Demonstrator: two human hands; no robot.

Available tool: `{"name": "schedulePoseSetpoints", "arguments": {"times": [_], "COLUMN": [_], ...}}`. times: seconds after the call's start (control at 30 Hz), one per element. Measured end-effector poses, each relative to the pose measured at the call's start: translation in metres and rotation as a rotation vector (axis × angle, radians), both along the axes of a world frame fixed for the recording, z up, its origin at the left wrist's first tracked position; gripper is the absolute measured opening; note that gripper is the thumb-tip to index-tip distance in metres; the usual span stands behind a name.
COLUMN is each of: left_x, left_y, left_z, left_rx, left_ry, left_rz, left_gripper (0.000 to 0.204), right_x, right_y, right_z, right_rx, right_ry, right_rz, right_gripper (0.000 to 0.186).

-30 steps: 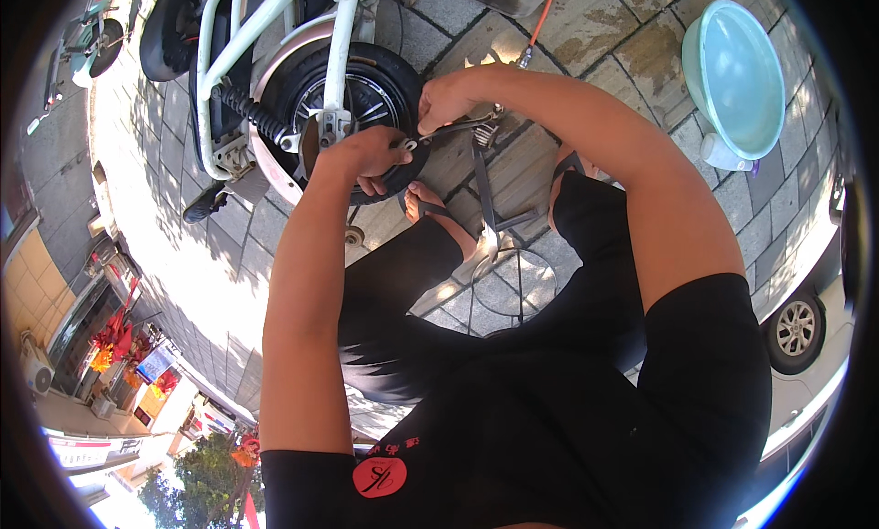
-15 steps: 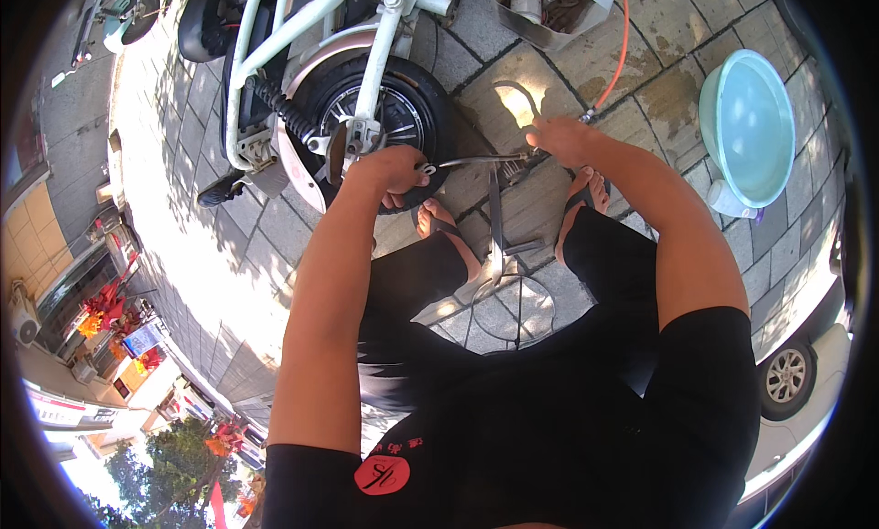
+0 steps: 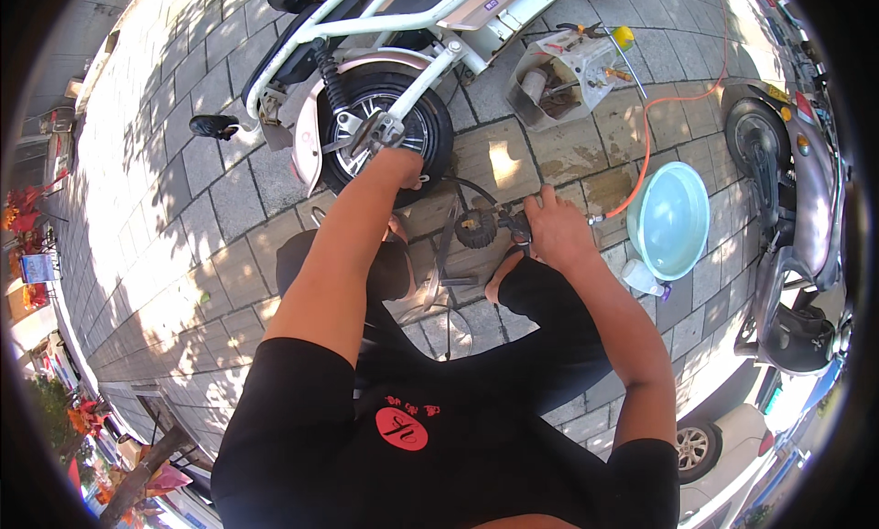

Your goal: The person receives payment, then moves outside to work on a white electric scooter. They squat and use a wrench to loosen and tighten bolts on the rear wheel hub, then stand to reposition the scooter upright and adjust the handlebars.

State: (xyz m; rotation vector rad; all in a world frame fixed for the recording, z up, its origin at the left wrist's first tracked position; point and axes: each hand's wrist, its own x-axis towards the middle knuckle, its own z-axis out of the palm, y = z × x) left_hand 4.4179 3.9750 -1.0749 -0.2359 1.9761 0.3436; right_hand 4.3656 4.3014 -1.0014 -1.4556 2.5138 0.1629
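My left hand (image 3: pixel 403 169) is closed at the rear wheel (image 3: pixel 438 126) of a white electric scooter (image 3: pixel 371 26), beside the tyre's near side. A small metal end shows at its fingers, where a short black air hose (image 3: pixel 472 188) leads away; the fingertips are partly hidden. My right hand (image 3: pixel 560 229) is wrapped round a tyre inflator gun (image 3: pixel 516 225) with a round black gauge (image 3: pixel 476 229). An orange air line (image 3: pixel 647 137) joins the gun on its right side.
An open box of tools (image 3: pixel 540 94) stands beyond my hands, with pliers (image 3: pixel 579 29) by it. To the right are a light-blue basin (image 3: pixel 673 220), a white bottle (image 3: pixel 639 275) and a parked scooter (image 3: pixel 806 190). A dark metal stand (image 3: pixel 442 254) lies between my legs.
The view has shifted, bringing more of the scooter and right side into sight. My right hand has turned the inflator gun, so its round gauge now shows. My left hand stays at the wheel.
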Motion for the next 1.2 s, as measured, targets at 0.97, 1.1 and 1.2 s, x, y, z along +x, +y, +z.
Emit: {"name": "schedulePoseSetpoints", "arguments": {"times": [0.97, 1.1, 1.2], "left_x": [0.002, 0.004, 0.004], "left_y": [0.0, -0.001, -0.002], "left_z": [-0.007, -0.012, -0.017], "left_rx": [-0.062, -0.054, -0.067], "left_ry": [0.064, 0.064, 0.051], "left_rz": [0.032, 0.059, 0.075], "left_gripper": [0.048, 0.048, 0.048], "right_x": [-0.019, -0.019, -0.02], "right_y": [-0.003, -0.004, -0.006], "right_z": [-0.022, -0.019, -0.019], "right_rx": [0.046, 0.061, 0.075], "right_ry": [-0.258, -0.272, -0.275], "right_rz": [-0.212, -0.221, -0.216], "right_gripper": [0.021, 0.02, 0.021]}}
